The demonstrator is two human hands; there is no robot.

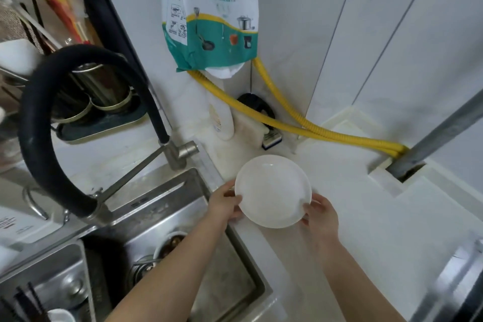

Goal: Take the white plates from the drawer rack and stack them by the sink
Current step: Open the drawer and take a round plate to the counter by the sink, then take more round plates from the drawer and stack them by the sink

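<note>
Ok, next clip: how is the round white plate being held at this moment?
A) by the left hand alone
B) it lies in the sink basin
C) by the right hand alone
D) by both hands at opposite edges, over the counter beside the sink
D: the left hand and the right hand each grip an edge of the round white plate, above the white counter right of the steel sink.

White plate (273, 191); round, face-up; beside sink (183, 217)
</note>
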